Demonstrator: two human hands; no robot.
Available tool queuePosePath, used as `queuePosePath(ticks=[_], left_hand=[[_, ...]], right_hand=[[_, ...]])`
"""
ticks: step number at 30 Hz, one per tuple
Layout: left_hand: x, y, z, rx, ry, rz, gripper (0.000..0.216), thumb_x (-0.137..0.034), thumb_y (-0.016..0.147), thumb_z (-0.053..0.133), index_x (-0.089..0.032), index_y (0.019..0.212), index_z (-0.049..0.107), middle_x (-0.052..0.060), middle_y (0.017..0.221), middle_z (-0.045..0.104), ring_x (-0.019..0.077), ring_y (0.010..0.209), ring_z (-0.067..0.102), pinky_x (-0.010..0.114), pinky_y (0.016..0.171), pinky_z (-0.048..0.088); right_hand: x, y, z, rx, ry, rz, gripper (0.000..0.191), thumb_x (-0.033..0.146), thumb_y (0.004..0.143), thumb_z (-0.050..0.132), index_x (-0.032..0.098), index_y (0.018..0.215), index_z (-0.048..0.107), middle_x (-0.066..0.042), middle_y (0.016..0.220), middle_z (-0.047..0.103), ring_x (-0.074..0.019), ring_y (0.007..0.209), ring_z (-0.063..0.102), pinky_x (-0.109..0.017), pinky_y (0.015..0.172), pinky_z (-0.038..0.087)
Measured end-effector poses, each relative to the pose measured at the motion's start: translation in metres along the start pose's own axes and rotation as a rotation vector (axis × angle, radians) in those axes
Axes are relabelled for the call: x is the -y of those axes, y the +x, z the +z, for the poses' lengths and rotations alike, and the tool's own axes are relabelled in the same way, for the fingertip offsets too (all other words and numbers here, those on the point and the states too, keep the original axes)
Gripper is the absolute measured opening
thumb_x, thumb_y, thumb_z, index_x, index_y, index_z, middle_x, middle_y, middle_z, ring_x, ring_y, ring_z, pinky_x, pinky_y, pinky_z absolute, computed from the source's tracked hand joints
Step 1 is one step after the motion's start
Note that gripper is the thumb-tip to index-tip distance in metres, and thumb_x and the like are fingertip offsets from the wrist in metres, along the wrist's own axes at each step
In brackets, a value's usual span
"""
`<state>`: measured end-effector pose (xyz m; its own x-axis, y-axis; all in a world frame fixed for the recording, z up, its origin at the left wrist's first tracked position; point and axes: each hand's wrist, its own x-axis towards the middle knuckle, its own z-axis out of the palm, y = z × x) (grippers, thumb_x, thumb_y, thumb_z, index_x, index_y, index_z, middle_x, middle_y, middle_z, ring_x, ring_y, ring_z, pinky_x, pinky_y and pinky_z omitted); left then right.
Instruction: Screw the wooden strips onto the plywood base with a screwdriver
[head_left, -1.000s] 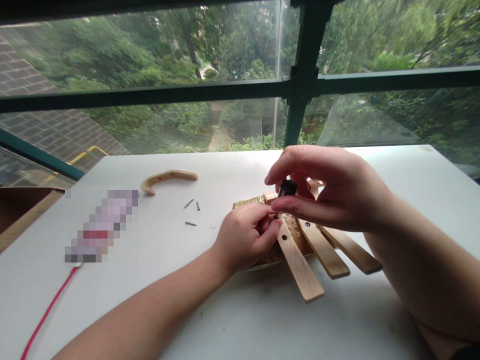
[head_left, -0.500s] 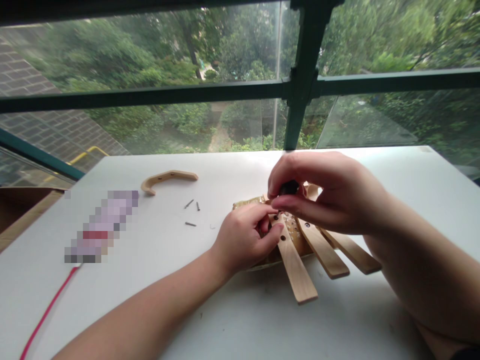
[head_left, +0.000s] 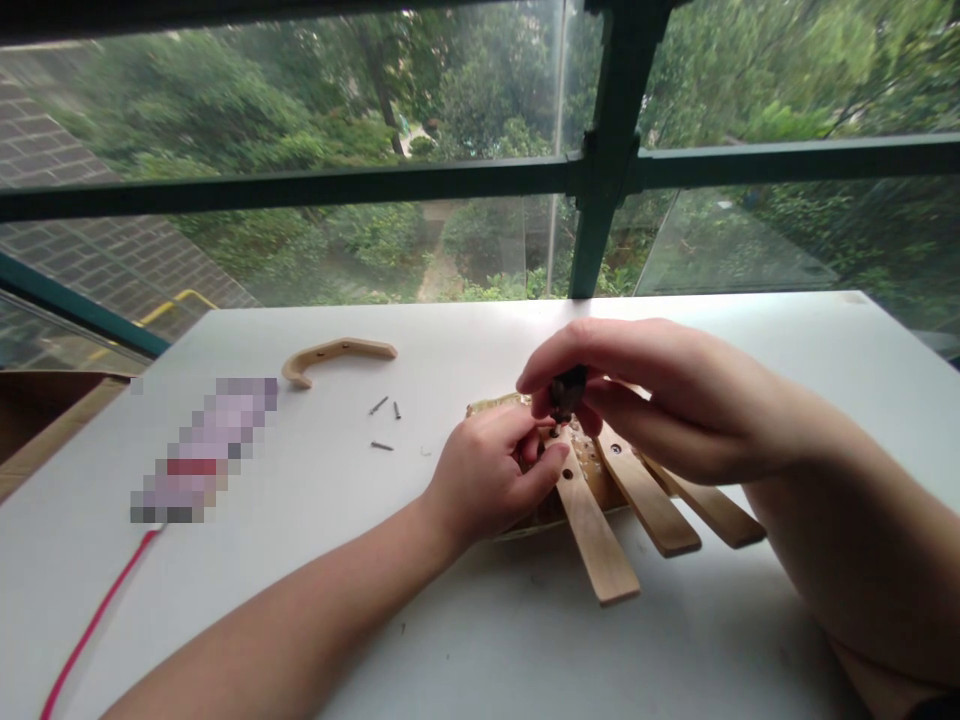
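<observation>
My left hand [head_left: 480,470] is closed on a pale wooden hook [head_left: 600,555], pinning it against a glossy brown wooden board [head_left: 496,404]. Its thumb lies beside the hook's lower screw hole. Over the upper hole, my right hand [head_left: 675,405] holds a short dark-handled screwdriver [head_left: 568,388] between fingers and thumb, tip pointing down. The tip is mostly hidden by fingers. A second wooden hook [head_left: 660,515], with a screw head showing, and a third wooden hook [head_left: 724,512] lie across the board to the right.
A loose curved wooden hook [head_left: 352,348] lies at the back left of the white table [head_left: 300,620]. Several screws, one a lone screw [head_left: 382,446], lie left of the board. A blurred-out object [head_left: 210,450] with a red cord [head_left: 97,625] is farther left. Window frames [head_left: 611,150] stand behind.
My right hand has turned and shifted slightly left and down, its fingers looser around the screwdriver, showing more of the handle. My left hand stays in place on the hook.
</observation>
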<state>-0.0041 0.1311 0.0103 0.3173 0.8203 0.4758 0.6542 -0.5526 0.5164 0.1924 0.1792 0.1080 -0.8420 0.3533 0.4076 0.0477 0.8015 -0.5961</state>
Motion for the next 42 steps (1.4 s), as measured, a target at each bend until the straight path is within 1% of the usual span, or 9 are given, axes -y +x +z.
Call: queuePosePath(ticks=[3, 7, 11, 20, 24, 28, 34, 37, 42], left_hand=[[0.000, 0.000, -0.001, -0.002, -0.002, 0.031, 0.022, -0.024, 0.085, 0.058, -0.017, 0.067, 0.050, -0.003, 0.061, 0.045, 0.0094, 0.056, 0.042, 0.024, 0.056, 0.033], [0.000, 0.001, 0.000, -0.017, -0.011, 0.046, 0.008, -0.015, 0.082, 0.055, -0.016, 0.075, 0.059, -0.003, 0.062, 0.048, 0.0103, 0.058, 0.043, 0.024, 0.056, 0.035], [0.000, 0.001, 0.001, -0.017, -0.016, 0.035, 0.008, -0.012, 0.077, 0.056, -0.016, 0.078, 0.063, -0.004, 0.061, 0.048, 0.0101, 0.056, 0.041, 0.024, 0.056, 0.035], [-0.001, 0.001, 0.002, -0.031, -0.017, 0.038, 0.006, -0.012, 0.076, 0.060, -0.016, 0.077, 0.064, -0.005, 0.059, 0.046, 0.0082, 0.053, 0.038, 0.023, 0.056, 0.036], [0.000, 0.001, 0.002, -0.025, -0.003, 0.052, 0.004, -0.013, 0.076, 0.060, -0.016, 0.075, 0.061, -0.005, 0.058, 0.046, 0.0083, 0.053, 0.039, 0.023, 0.055, 0.036], [0.000, 0.002, 0.001, -0.032, 0.001, 0.053, 0.009, -0.015, 0.079, 0.060, -0.017, 0.071, 0.058, -0.006, 0.057, 0.045, 0.0082, 0.053, 0.039, 0.022, 0.055, 0.036], [0.000, 0.002, 0.002, -0.039, -0.013, 0.053, 0.004, -0.018, 0.082, 0.060, -0.017, 0.078, 0.062, -0.005, 0.058, 0.047, 0.0084, 0.052, 0.040, 0.023, 0.054, 0.037], [0.000, 0.001, 0.002, -0.040, -0.023, 0.046, 0.004, -0.017, 0.082, 0.060, -0.016, 0.082, 0.064, -0.005, 0.058, 0.048, 0.0082, 0.052, 0.041, 0.022, 0.055, 0.037], [0.001, 0.001, 0.002, -0.041, -0.033, 0.037, 0.005, -0.016, 0.080, 0.062, -0.016, 0.083, 0.065, -0.005, 0.058, 0.048, 0.0081, 0.052, 0.042, 0.022, 0.054, 0.037]], right_hand=[[-0.002, 0.000, -0.001, -0.031, -0.054, 0.004, 0.044, -0.005, 0.075, 0.048, 0.015, 0.113, 0.058, -0.004, 0.103, 0.064, -0.0125, 0.088, 0.058, -0.025, 0.080, 0.049], [-0.001, 0.001, 0.000, -0.045, -0.105, 0.009, 0.042, -0.004, 0.077, 0.049, 0.013, 0.114, 0.058, -0.004, 0.105, 0.065, -0.0121, 0.090, 0.060, -0.025, 0.080, 0.049], [0.000, 0.002, 0.000, -0.049, -0.109, 0.042, 0.042, -0.004, 0.077, 0.051, 0.013, 0.114, 0.057, -0.004, 0.106, 0.066, -0.0121, 0.091, 0.062, -0.024, 0.080, 0.050], [0.006, 0.000, -0.004, -0.026, -0.127, 0.124, 0.040, 0.002, 0.075, 0.054, 0.020, 0.111, 0.058, -0.003, 0.106, 0.068, -0.0156, 0.087, 0.063, -0.027, 0.075, 0.050], [0.007, 0.000, -0.006, -0.009, -0.118, 0.123, 0.038, 0.004, 0.075, 0.055, 0.019, 0.110, 0.058, -0.004, 0.106, 0.068, -0.0167, 0.085, 0.064, -0.029, 0.072, 0.049], [0.005, 0.000, -0.006, -0.012, -0.118, 0.111, 0.038, 0.005, 0.075, 0.053, 0.019, 0.110, 0.058, -0.004, 0.107, 0.068, -0.0170, 0.086, 0.063, -0.028, 0.073, 0.048], [0.007, 0.000, -0.006, -0.022, -0.142, 0.119, 0.036, 0.007, 0.077, 0.052, 0.019, 0.110, 0.059, -0.005, 0.106, 0.068, -0.0169, 0.089, 0.062, -0.026, 0.074, 0.046], [0.008, 0.000, -0.005, -0.032, -0.177, 0.122, 0.033, 0.007, 0.079, 0.053, 0.019, 0.109, 0.059, -0.004, 0.105, 0.068, -0.0157, 0.087, 0.063, -0.025, 0.073, 0.046], [0.007, 0.000, -0.002, -0.083, -0.271, 0.124, 0.022, 0.013, 0.083, 0.057, 0.019, 0.104, 0.056, 0.000, 0.095, 0.064, -0.0095, 0.071, 0.059, -0.024, 0.063, 0.046]])
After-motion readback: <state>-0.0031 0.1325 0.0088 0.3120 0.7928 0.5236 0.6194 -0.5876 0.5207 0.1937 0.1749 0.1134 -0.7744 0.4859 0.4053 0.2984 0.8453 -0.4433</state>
